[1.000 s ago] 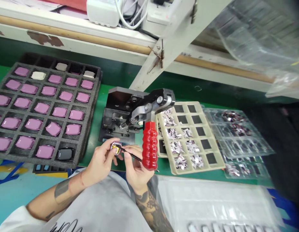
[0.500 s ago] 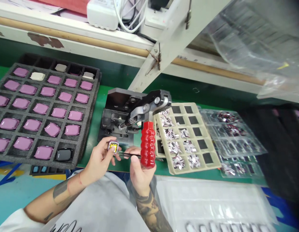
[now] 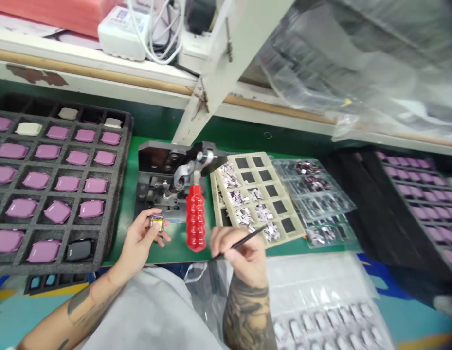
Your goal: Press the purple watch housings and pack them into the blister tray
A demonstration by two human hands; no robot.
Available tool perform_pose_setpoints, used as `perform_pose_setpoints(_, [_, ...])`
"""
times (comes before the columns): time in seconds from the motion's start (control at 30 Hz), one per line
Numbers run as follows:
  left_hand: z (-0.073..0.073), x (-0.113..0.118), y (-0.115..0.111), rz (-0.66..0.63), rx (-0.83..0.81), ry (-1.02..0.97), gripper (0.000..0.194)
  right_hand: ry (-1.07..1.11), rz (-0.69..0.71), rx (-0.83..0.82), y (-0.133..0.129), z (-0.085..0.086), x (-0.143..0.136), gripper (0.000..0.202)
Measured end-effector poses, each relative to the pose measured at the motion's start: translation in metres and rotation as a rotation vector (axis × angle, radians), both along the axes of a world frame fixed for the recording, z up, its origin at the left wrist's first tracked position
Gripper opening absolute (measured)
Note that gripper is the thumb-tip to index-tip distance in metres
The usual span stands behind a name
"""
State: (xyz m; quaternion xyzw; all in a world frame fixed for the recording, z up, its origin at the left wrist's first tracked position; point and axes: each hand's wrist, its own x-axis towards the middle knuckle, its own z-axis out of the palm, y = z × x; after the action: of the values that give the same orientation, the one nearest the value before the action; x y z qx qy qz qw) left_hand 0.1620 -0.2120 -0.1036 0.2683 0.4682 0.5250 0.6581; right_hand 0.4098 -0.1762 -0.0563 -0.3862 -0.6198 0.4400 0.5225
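My left hand [image 3: 140, 240] is closed round a small purple watch case [image 3: 157, 222] with a yellow inside, its thumb lying on the case. In my right hand [image 3: 244, 250] is a pair of slim black tweezers [image 3: 244, 240], slanting up to the right. That hand is at the near edge of a cream compartment tray [image 3: 286, 238] with many small silvery-white pieces [image 3: 244, 216]. Between my hands stands the red handle [image 3: 195, 218] of a black toggle-clamp fixture [image 3: 163, 160]; neither hand touches it.
On the left lies a grey foam tray [image 3: 118, 194] of purple watch cases. Clear plastic trays [image 3: 316, 194] with small parts are right of the cream tray. A dark rack [image 3: 389, 194] of purple cases stands far right. A plastic-covered sheet [image 3: 313, 277] lies in front.
My right hand has moved right with the tweezers, away from the watch case and over to the cream tray. My left hand still holds the case. The view has turned right.
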Motion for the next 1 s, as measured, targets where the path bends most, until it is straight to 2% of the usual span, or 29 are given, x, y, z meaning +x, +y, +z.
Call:
perform_pose_setpoints(0.1, [-0.009,0.0,-0.009,-0.017,0.095,0.164,0.05,-0.207,-0.728,0.349,0.026,0.015,0.019,0.009])
perform_pose_setpoints(0.13, [-0.013,-0.001,-0.012,-0.028,0.111,0.203,0.046,-0.28,-0.873,0.439,0.031,0.014,0.021,0.009])
perform_pose_setpoints(0.17, [-0.018,-0.001,-0.016,-0.038,0.119,0.235,0.042,-0.378,-0.878,0.503,0.034,0.011,0.021,0.013])
perform_pose_setpoints(0.2, [-0.023,-0.002,-0.019,-0.045,0.122,0.262,0.039,-0.502,-0.766,0.536,0.033,0.005,0.019,0.016])
perform_pose_setpoints(0.3, [-0.032,-0.006,-0.024,-0.067,0.129,0.336,0.035,-0.937,-0.272,0.551,0.021,-0.02,0.007,0.022])
perform_pose_setpoints(0.37, [-0.034,-0.01,-0.025,-0.09,0.136,0.375,0.034,-1.155,-0.076,0.54,0.012,-0.032,0.0,0.024])
perform_pose_setpoints(0.4, [-0.034,-0.011,-0.025,-0.101,0.14,0.386,0.034,-1.217,-0.036,0.528,0.009,-0.034,-0.001,0.026])
perform_pose_setpoints(0.43, [-0.034,-0.013,-0.025,-0.11,0.145,0.392,0.034,-1.25,-0.029,0.511,0.009,-0.034,0.002,0.028])
perform_pose_setpoints(0.5, [-0.037,-0.015,-0.025,-0.131,0.172,0.393,0.035,-1.266,-0.133,0.448,0.018,-0.024,0.015,0.03])
perform_pose_setpoints(0.6, [-0.043,-0.017,-0.025,-0.158,0.232,0.39,0.033,-1.275,-0.395,0.169,0.054,0.004,0.055,0.031])
perform_pose_setpoints(0.67, [-0.046,-0.017,-0.024,-0.165,0.258,0.389,0.032,-1.297,-0.451,-0.041,0.086,0.022,0.085,0.032])
perform_pose_setpoints(0.73, [-0.047,-0.016,-0.024,-0.161,0.266,0.386,0.031,-1.321,-0.41,-0.158,0.12,0.033,0.108,0.026])
perform_pose_setpoints(0.83, [-0.044,-0.014,-0.022,-0.156,0.264,0.389,0.031,-1.339,-0.281,-0.306,0.161,0.035,0.123,0.015])
perform_pose_setpoints(1.0, [-0.037,-0.01,-0.02,-0.136,0.244,0.379,0.034,-1.261,-0.142,-0.478,0.197,0.031,0.122,0.037])
